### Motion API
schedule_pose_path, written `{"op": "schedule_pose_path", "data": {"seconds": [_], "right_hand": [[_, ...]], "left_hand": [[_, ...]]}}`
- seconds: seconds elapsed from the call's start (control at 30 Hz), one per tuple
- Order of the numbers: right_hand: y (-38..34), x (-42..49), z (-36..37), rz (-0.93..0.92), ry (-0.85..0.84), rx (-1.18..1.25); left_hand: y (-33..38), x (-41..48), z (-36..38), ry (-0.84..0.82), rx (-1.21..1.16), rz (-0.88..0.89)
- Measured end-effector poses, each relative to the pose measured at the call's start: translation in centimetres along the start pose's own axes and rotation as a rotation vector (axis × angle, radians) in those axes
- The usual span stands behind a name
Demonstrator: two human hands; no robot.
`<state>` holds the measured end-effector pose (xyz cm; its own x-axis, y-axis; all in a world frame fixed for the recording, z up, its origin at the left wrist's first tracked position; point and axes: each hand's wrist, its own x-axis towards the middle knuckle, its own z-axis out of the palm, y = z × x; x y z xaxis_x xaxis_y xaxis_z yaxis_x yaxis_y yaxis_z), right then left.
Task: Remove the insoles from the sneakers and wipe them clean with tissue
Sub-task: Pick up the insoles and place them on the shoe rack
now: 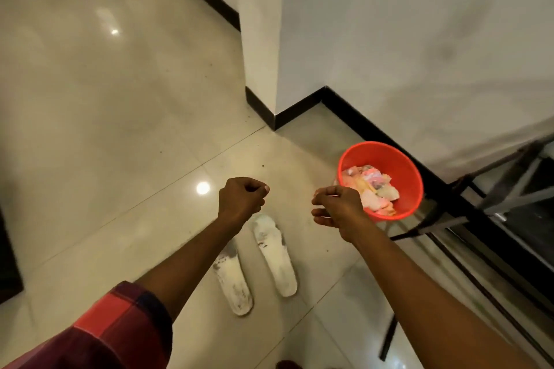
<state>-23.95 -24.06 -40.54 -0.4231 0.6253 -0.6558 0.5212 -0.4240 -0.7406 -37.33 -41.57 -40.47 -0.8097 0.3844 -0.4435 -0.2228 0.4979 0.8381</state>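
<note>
– The insoles [275, 257]?
– Side by side on the floor tiles [120, 99], below my forearms. Left hand [241, 198] fisted, empty; right hand [337, 207] loosely curled, empty, beside the red bin [389, 156].

One wide-angle camera, worn on the person's head, looks forward and steeply down at the floor [120, 135], with the left grip [241, 198] and right grip [337, 207] close below it near mid-frame and the wall [389, 24] filling the upper right.
</note>
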Motion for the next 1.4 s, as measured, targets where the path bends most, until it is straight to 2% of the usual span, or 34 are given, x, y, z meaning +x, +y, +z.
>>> {"op": "schedule_pose_path", "data": {"seconds": [0.2,0.3,0.43,0.57,0.7,0.87,0.97,1.07,1.2,1.4], "right_hand": [[8.0,2.0,5.5,0.142,0.003,-0.161],[12.0,3.4,6.0,0.212,0.025,-0.224],[16.3,5.1,6.4,0.27,0.037,-0.294],[20.5,5.4,6.2,0.31,0.062,-0.437],[23.4,5.2,5.7,0.215,0.082,-0.832],[26.1,5.8,5.7,0.228,-0.014,-0.935],[26.0,6.0,6.1,0.279,0.013,-0.852],[23.9,6.2,6.2,0.288,0.016,-0.696],[18.4,6.0,5.9,0.149,0.058,-0.594],[4.0,-0.2,2.5,-0.059,0.085,-0.344]], "left_hand": [[-12.2,-0.7,-5.1,0.193,-0.034,-0.25],[-17.1,-1.3,-5.0,0.238,-0.069,-0.392],[-21.8,-1.9,-3.3,0.272,-0.102,-0.491],[-25.8,-3.0,-1.4,0.26,-0.01,-0.562],[-32.4,-3.3,0.7,0.158,0.197,-0.613],[-35.1,-3.1,2.6,0.128,0.248,-0.662],[-33.0,-3.1,2.0,0.159,0.231,-0.71],[-30.0,-3.6,0.6,0.216,0.178,-0.674],[-25.3,-3.7,-2.7,0.273,0.171,-0.545],[-9.6,-5.4,-6.5,0.334,0.061,-0.267]]}}
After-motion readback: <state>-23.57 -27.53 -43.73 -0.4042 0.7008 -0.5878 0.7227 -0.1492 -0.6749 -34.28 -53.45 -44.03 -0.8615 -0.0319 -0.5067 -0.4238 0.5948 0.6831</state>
